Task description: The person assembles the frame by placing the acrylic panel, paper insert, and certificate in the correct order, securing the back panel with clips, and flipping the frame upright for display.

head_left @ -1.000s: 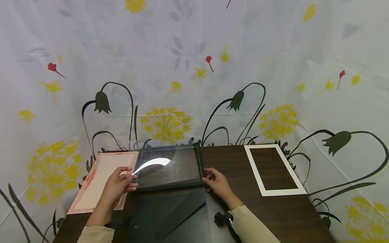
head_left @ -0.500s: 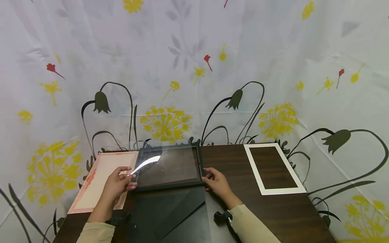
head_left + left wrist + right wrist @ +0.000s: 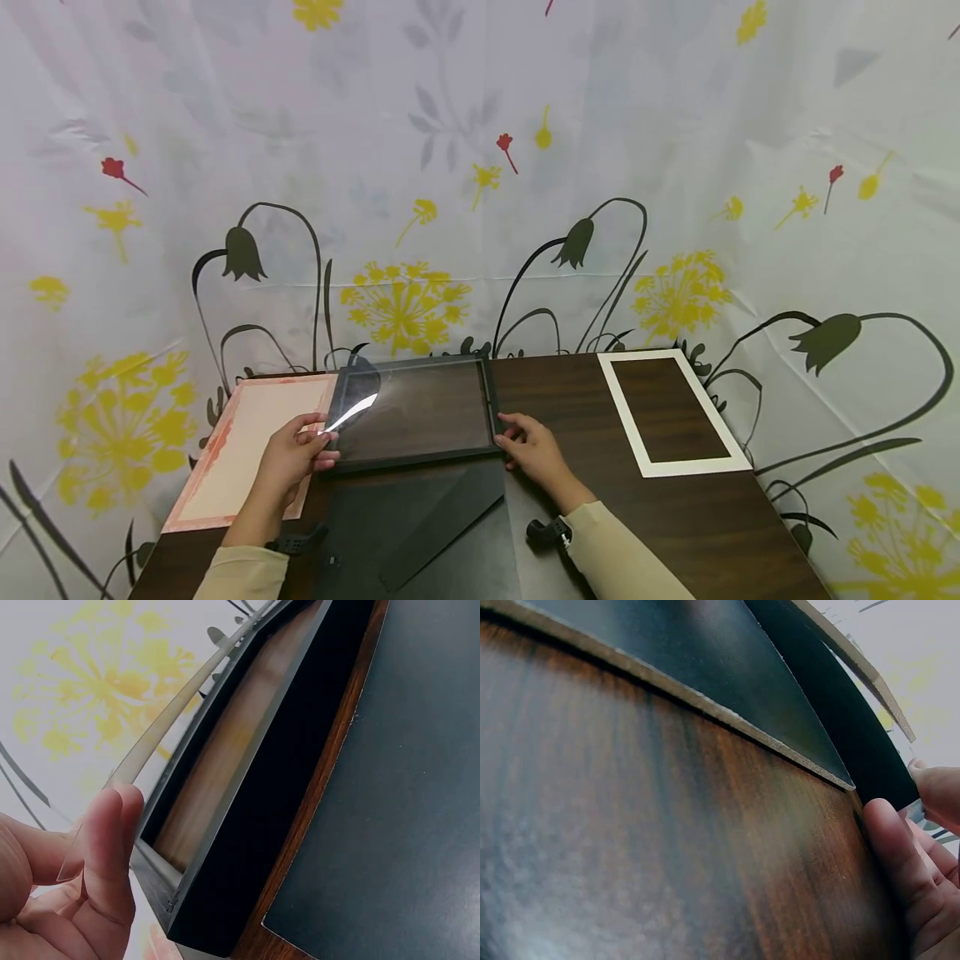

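A clear sheet (image 3: 354, 413) slants over the black picture frame (image 3: 420, 458), its left end raised and its right part over the opening. My left hand (image 3: 291, 454) pinches the sheet's left edge between thumb and fingers, just outside the frame. In the left wrist view the sheet (image 3: 154, 739) bows upward from the fingertips, apart from the frame's near side (image 3: 247, 847). On the opposite side, my right hand (image 3: 536, 454) grips the frame's right side near its front corner. The right wrist view has a finger and the thumb around that corner of the frame (image 3: 881, 776).
In front of the frame lies a dark backing board (image 3: 352, 508) with a stand leg (image 3: 442, 529). A pink-bordered paper (image 3: 258, 450) is on the left of the wooden table (image 3: 555, 383). A white mat (image 3: 697, 468) lies at the right, before a flowered curtain (image 3: 450, 167).
The clear sheet has tilted down a little toward the frame, and its bright glare has shrunk and shifted left. Both hands keep nearly the same places.
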Demonstrator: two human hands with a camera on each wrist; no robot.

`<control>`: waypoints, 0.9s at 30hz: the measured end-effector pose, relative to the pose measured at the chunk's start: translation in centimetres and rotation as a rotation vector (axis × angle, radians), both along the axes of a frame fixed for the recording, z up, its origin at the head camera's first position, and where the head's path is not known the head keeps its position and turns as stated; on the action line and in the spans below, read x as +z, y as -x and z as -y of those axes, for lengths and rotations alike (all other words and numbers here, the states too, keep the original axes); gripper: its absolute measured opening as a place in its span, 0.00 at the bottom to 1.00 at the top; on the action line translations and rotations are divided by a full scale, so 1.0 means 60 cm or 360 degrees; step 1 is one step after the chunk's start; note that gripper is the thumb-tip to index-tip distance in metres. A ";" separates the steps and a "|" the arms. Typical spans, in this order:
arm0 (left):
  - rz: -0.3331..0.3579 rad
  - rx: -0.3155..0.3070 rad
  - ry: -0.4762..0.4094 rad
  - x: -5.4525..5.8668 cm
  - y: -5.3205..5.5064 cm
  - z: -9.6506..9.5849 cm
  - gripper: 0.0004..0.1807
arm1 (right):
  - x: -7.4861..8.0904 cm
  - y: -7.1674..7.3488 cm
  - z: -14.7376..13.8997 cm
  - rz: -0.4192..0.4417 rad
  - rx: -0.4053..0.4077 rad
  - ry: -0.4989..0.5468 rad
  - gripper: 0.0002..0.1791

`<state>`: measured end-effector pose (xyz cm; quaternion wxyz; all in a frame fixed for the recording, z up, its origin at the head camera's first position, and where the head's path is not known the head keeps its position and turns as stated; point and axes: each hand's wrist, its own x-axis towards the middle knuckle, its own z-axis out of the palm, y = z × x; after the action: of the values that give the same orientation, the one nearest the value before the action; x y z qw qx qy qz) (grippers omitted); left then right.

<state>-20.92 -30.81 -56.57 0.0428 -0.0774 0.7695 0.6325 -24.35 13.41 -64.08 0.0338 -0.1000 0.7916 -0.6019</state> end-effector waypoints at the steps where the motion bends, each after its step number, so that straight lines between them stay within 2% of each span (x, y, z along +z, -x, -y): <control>1: 0.0004 0.0003 -0.0002 0.000 0.000 0.000 0.30 | 0.000 0.000 0.000 -0.0002 0.0003 -0.0002 0.25; 13: 0.0060 0.0058 -0.0011 -0.011 0.006 -0.004 0.31 | 0.010 -0.002 0.004 -0.0028 0.0013 0.0009 0.26; 27: 0.0080 0.0042 -0.0015 -0.015 0.009 -0.010 0.29 | 0.009 -0.001 0.004 -0.0023 0.0002 -0.0002 0.26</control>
<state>-21.47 -30.21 -57.45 0.0540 -0.1032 0.7641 0.6345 -24.29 13.14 -63.54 0.0285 -0.1048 0.7921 -0.6006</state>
